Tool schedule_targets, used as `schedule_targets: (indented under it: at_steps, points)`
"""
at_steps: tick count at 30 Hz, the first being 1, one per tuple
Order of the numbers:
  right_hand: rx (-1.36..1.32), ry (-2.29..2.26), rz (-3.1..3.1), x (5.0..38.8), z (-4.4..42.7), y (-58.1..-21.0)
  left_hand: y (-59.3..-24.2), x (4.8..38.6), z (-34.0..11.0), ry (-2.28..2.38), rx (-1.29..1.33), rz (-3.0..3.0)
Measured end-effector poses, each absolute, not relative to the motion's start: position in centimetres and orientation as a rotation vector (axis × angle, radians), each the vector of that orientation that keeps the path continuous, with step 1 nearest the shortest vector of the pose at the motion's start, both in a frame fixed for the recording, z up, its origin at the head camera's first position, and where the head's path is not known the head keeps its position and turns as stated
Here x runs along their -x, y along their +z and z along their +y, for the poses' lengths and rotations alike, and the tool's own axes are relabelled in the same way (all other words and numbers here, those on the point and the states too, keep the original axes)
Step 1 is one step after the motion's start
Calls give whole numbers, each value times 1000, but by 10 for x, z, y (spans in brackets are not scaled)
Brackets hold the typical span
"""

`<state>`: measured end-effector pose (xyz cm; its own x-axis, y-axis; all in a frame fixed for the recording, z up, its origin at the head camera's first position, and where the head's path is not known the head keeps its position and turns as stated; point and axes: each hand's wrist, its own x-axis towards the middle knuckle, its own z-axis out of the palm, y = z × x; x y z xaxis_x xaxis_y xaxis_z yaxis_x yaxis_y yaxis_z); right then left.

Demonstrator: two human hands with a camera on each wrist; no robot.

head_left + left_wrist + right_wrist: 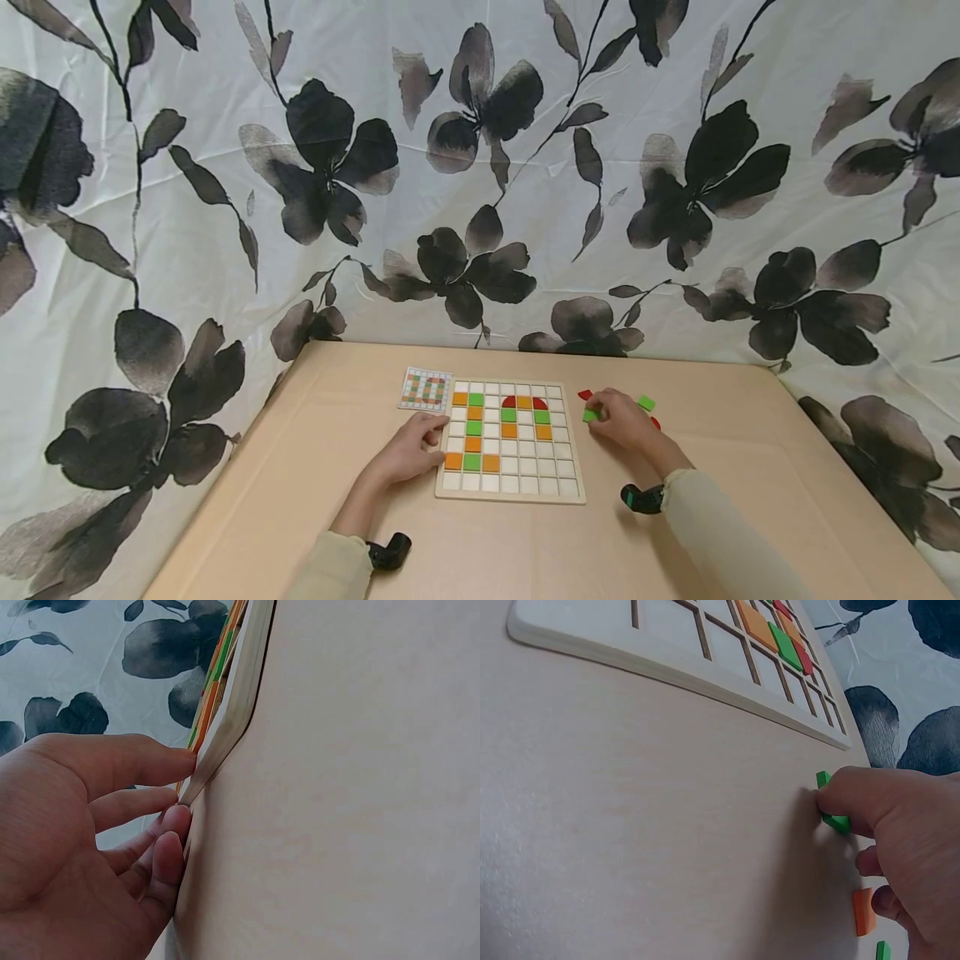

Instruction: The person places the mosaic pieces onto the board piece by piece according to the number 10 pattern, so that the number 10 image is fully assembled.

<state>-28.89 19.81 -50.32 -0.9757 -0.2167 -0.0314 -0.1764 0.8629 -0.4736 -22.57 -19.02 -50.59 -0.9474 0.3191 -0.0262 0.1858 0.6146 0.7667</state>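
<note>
A white gridded board (525, 485) with a pale wooden frame lies on the table. Orange and green square tiles fill some of its cells, along with two red curved pieces near the top. My left hand (405, 452) is at the board's left edge, the thumb and fingertips touching the rim in the left wrist view. Right of the board, my right hand (626, 421) pinches a green tile (835, 823) at the tabletop; the thumb partly covers it. Beneath the curled fingers in the right wrist view, an orange tile (864, 911) is visible.
A small card (423, 388) with a coloured grid pattern touches the board's upper left corner. Around the right hand are another green tile (646, 403) and red pieces (585, 395). Floral cloth (570, 200) hangs behind the wooden table (517, 550).
</note>
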Motion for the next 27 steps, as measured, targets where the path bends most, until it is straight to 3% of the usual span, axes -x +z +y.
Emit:
schedule_targets:
  at_steps: [11, 27]
  points:
    - [346, -832, 2932, 283, 191, -506, -506, 226, -190, 1242, -422, 2677]
    - [478, -897, 2908, 258, 135, -494, -506, 226, -190, 1244, -427, 2673]
